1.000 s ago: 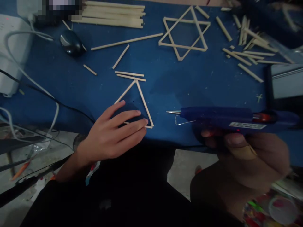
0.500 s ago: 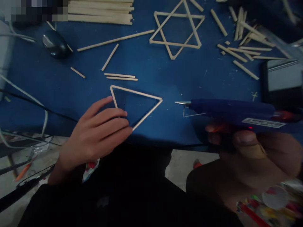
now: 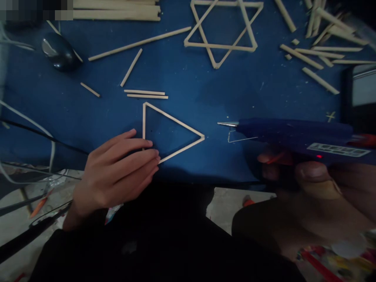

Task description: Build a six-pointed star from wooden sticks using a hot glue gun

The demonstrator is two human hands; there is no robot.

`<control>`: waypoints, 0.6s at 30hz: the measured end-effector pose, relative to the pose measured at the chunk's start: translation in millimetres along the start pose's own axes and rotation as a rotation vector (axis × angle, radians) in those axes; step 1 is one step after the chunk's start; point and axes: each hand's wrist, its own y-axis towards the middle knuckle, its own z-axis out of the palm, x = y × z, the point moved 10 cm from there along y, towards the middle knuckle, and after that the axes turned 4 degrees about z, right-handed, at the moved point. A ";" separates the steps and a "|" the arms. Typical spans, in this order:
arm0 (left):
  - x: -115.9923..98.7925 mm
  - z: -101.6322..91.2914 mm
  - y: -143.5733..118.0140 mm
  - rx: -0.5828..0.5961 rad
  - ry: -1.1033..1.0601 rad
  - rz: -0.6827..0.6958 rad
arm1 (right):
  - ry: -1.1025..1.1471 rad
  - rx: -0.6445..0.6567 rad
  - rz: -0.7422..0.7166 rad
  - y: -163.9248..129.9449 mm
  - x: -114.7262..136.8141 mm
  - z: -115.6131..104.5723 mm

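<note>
- The bench (image 3: 205,90) had a dark blue top with small pale specks, and under its near edge I saw a grey floor (image 3: 223,203) with some cables.
- On the far side lay a stick star (image 3: 223,35), glued from thin wooden sticks, and beside it on the right a loose pile of short sticks (image 3: 317,51).
- At the top left a bundle of long sticks (image 3: 117,9) lay flat, and a black computer mouse (image 3: 58,51) stood near it.
- I could not see any container; the sticks lay directly on the bench.
- My left hand (image 3: 117,172) rested at the near edge, its fingers (image 3: 147,154) stretched and pressing the near-left corner of the stick triangle (image 3: 173,133), not closed around it.
- The triangle lay flat on the bench, with one corner pointing right.
- My right hand (image 3: 317,196) had its fingers wrapped around the handle of the blue glue gun (image 3: 293,135).
- The metal nozzle pointed left, apart from the right corner of the triangle.
</note>
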 end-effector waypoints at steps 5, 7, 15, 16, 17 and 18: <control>7.2 -5.7 0.8 0.038 -0.126 -0.040 | 0.082 -0.068 0.002 1.0 0.0 -1.3; 12.4 -10.0 1.6 0.037 -0.120 -0.059 | 0.093 -0.080 0.002 0.5 1.5 -0.2; -7.8 5.3 14.6 -0.023 0.060 -0.024 | 0.095 -0.062 0.013 1.5 3.8 3.6; -16.8 12.7 17.9 -0.034 0.063 -0.013 | 0.112 -0.053 0.004 1.6 3.6 3.8; -24.9 19.8 21.1 -0.049 0.086 -0.011 | 0.129 -0.050 -0.003 1.6 3.1 3.1; -30.9 27.1 24.1 -0.056 0.118 -0.023 | 0.136 -0.041 0.001 1.6 1.5 3.0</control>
